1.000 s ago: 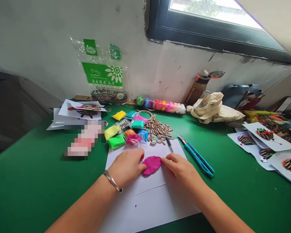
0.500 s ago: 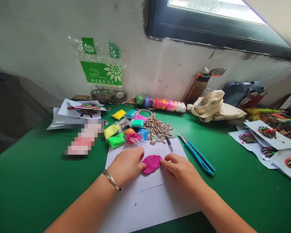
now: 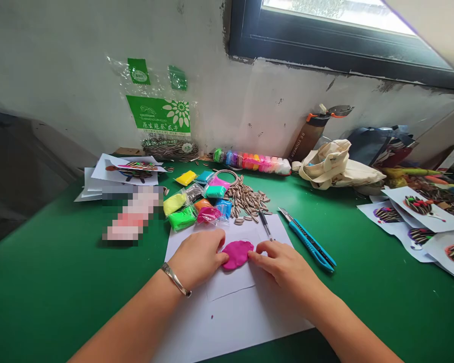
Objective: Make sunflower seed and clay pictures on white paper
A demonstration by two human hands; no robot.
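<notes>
A flattened oval of magenta modelling clay lies on white paper that has a pencil-like outline drawn on it. At its left edge is my left hand, fingers curled, with the thumb pressed on the clay. My right hand pinches the clay's right edge between thumb and forefinger. Beyond my right fingers a black pen rests on the paper. To the right lies a blue utility knife. Several packets of coloured clay and a pile of sunflower seeds sit just past the paper.
Paper sheets with seed-and-clay pictures lie at the right, more sheets at the back left. Along the wall stand a seed bag, a row of clay packs, a bottle and a cloth bag. The tabletop is green.
My right thumb and forefinger have shifted slightly left along the clay's right edge, which looks a little reshaped. My left hand stays in place.
</notes>
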